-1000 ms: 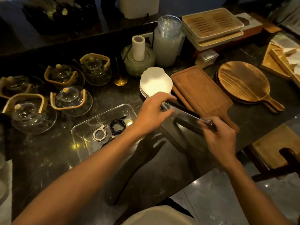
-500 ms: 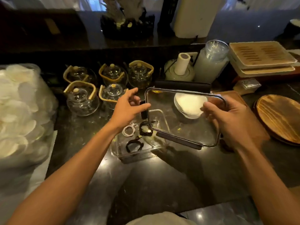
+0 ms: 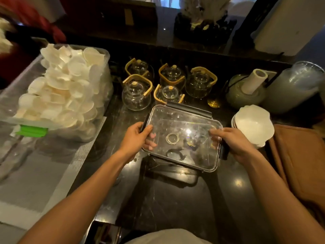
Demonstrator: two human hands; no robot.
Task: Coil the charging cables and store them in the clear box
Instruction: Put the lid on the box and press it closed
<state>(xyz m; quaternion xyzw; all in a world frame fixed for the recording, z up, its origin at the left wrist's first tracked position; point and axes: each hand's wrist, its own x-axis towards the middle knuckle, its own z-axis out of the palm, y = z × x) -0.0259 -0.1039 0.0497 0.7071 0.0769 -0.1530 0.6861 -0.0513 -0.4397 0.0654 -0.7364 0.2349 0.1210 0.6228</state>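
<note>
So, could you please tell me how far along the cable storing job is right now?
Done: a white coiled cable and a black coiled cable lie inside the clear box. In hand: the left hand and right hand hold the clear lid over the box, not seated. Left: pressing the lid down and closing its black latches.

Dim, warm room; overhead lamps glint off the clear lid [image 3: 182, 136] and dark counter [image 3: 175, 199] (brightest at five o'clock). Edges bow and smear, softly blurred.
</note>
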